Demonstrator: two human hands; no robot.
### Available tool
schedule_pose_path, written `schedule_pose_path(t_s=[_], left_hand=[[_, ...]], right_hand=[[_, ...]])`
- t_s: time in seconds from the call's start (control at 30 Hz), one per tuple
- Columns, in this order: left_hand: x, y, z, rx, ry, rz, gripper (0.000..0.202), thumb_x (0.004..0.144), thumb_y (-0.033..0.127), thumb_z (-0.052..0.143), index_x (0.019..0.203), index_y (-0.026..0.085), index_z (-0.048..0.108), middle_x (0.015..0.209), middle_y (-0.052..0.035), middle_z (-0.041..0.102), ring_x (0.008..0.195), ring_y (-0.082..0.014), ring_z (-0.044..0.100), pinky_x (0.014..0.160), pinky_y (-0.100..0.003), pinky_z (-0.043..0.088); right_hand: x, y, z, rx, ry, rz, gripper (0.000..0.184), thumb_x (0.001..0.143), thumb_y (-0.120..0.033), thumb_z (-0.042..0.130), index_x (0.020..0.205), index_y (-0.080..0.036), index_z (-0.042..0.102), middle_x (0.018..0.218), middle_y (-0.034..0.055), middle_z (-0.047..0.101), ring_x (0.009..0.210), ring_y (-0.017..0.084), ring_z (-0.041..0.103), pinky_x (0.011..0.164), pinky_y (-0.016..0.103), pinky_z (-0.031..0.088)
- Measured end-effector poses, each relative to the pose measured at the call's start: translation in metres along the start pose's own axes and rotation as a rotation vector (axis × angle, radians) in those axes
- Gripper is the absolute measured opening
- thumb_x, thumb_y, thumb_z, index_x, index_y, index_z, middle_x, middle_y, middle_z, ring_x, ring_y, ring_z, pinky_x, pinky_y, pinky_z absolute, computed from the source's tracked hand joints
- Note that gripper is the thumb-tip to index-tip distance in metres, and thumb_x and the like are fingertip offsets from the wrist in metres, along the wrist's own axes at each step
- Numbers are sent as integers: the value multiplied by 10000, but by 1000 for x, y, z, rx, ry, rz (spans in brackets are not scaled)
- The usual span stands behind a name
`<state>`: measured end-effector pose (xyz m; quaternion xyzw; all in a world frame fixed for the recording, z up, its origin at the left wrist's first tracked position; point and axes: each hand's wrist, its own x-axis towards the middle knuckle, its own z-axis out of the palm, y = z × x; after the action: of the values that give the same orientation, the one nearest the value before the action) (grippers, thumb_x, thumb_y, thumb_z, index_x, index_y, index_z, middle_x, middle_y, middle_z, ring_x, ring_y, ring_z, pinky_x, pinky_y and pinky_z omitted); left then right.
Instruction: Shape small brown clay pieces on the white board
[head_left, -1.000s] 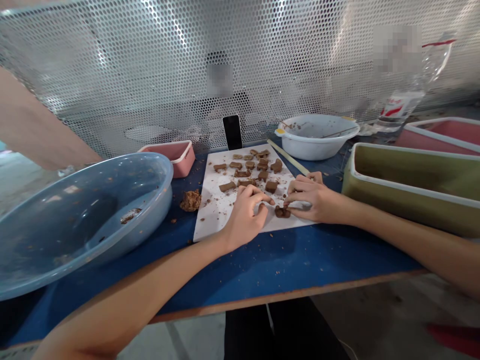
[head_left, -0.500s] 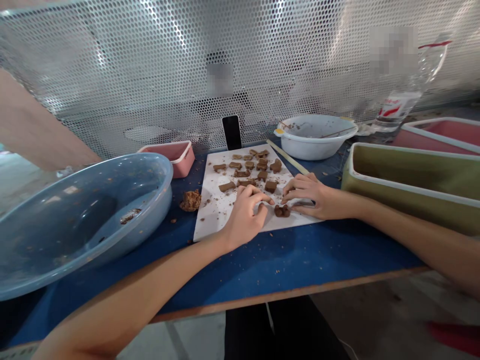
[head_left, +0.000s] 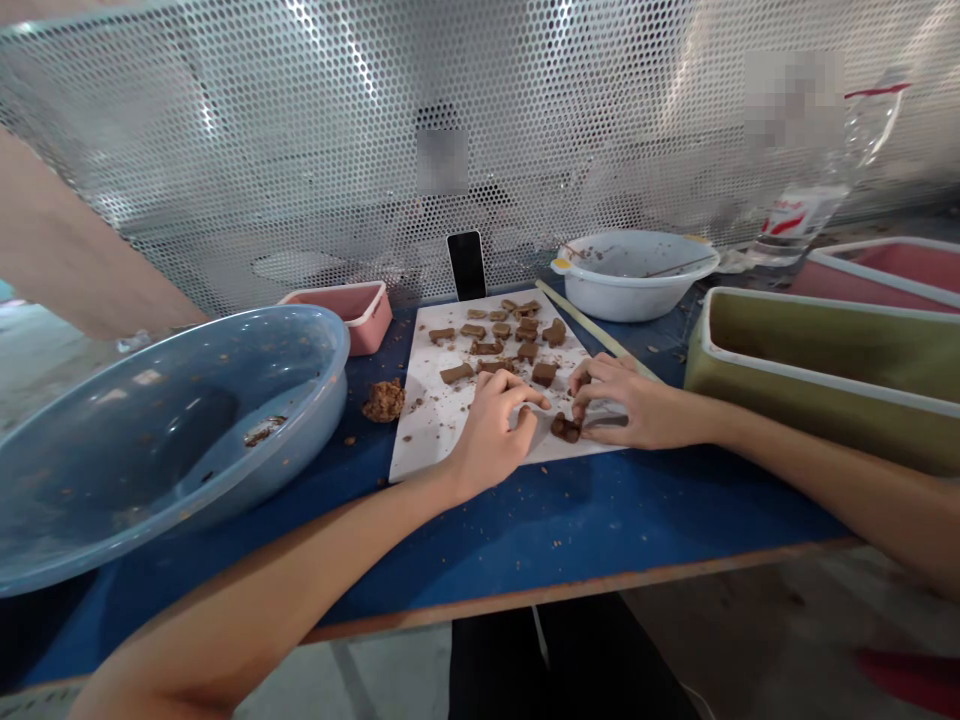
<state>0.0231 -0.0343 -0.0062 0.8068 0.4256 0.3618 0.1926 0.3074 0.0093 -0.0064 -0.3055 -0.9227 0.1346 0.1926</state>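
The dark clay piece [head_left: 565,428] lies just left of my nearer right hand [head_left: 624,403], long axis roughly sideways; its fingers are narrow, whether pinching I cannot tell. My left hand [head_left: 495,432] curls apart, holding nothing.

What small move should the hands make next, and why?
Perhaps bring the left hand in to steady the small dark brown piece: the left thumb and index finger look spread and empty, while the right hand has its fingertips at the piece's right end.

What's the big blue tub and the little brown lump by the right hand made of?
The blue tub looks like shiny plastic: its rim gleams. The brown lump seems like dull clay, with brown crumbs nearby, but dough is possible.
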Motion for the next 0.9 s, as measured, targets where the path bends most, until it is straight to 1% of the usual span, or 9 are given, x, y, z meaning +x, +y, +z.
schedule_pose_path(t_s=[0.07, 0.13, 0.23, 0.3, 0.43, 0.5, 0.6, 0.73, 0.9], left_hand=[[0, 1, -1, 6, -10, -3, 292, 1025, 84, 555, 1035, 227, 809, 1120, -89, 673, 1184, -303, 601, 1108, -511, 552], [1, 1, -1, 14, -20, -11, 281, 1028, 92, 559, 1033, 230, 805, 1122, -89, 670, 1180, -303, 603, 1105, -508, 554], [0, 0, -1, 18, -17, -16, 288, 1028, 94, 562, 1045, 237, 811, 1123, -87, 670, 1180, -303, 601, 1094, -494, 556], [0, -1, -1, 19, -6, -9, 296, 1027, 90, 564, 1057, 239, 818, 1118, -85, 672, 1184, -302, 600, 1095, -490, 555], [0, -2, 0, 39, -2, 3, 278, 1031, 98, 578, 1052, 237, 819, 1127, -82, 682, 1188, -302, 605, 1104, -497, 554], [0, -2, 0, 47, -1, 6, 273, 1035, 103, 578, 1053, 234, 818, 1133, -83, 684, 1189, -303, 606, 1102, -499, 554], [0, -2, 0, 34, -1, 8, 273, 1035, 104, 573, 1049, 231, 815, 1128, -83, 684, 1188, -301, 605, 1101, -496, 555], [0, -1, 0, 20, -5, 5, 281, 1019, 89, 566, 1031, 230, 808, 1132, -86, 683, 1197, -302, 601, 1108, -495, 551], [1, -1, 0, 26, -6, 6, 271, 1022, 100, 566, 1019, 232, 802, 1124, -85, 683, 1182, -302, 604, 1102, -504, 552]], right_hand=[[0, -3, -2, 24, -37, -12, 224, 1021, -508, 774, 1035, -290, 825, 1268, 116, 697, 1262, 366, 661, 1148, 608, 471], [-1, -3, -2, 37, -48, -18, 218, 1008, -509, 800, 1021, -293, 818, 1271, 112, 694, 1266, 368, 661, 1160, 597, 467], [-1, 0, -1, 37, -3, -4, 269, 998, -552, 814, 1035, -285, 808, 1251, 105, 681, 1262, 359, 639, 1160, 574, 446], [0, 4, 0, 41, 39, -30, 289, 1020, -566, 794, 1088, -287, 819, 1238, 101, 666, 1244, 335, 623, 1161, 552, 432], [1, 6, 0, 36, 89, -176, 233, 1093, -505, 743, 1116, -306, 861, 1212, 94, 642, 1178, 283, 603, 1126, 493, 438], [2, 5, -1, 21, 100, -219, 205, 1105, -468, 743, 1110, -311, 874, 1212, 93, 640, 1166, 274, 594, 1105, 480, 440], [2, 4, -1, -8, 100, -241, 168, 1104, -430, 756, 1126, -320, 881, 1231, 90, 642, 1169, 272, 584, 1086, 473, 430], [1, 7, 2, -20, 132, -286, 166, 1108, -429, 750, 1133, -323, 874, 1221, 82, 642, 1152, 270, 575, 1061, 466, 410], [1, 6, 4, -44, 144, -306, 164, 1126, -389, 720, 1132, -307, 863, 1208, 81, 659, 1148, 264, 589, 1074, 463, 401]])
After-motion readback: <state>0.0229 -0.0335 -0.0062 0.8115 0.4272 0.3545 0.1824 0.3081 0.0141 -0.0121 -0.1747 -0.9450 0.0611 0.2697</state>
